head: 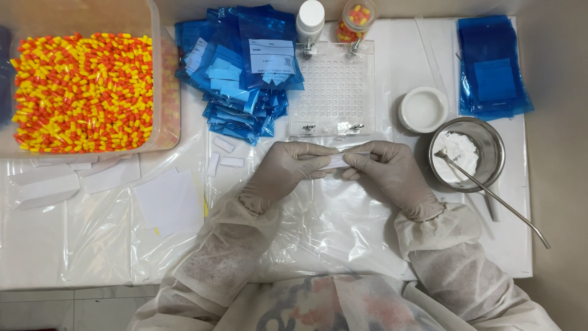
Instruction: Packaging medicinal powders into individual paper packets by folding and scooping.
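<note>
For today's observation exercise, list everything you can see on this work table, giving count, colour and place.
capsules: many, yellow and orange, clear tub far left
blue pouches: a pile, top centre-left
flat blue pouches: a stack, top right
capsule tray: one, clear, top centre
bottle: one, white, top centre
small jar: one, clear, capsules inside, beside bottle
white dish: one, right of tray
metal bowl: one, white powder, right
spatula: one, metal, in bowl
paper strip: one, white, between both hands
left hand: gloved, pinching strip
right hand: gloved, pinching strip
</note>
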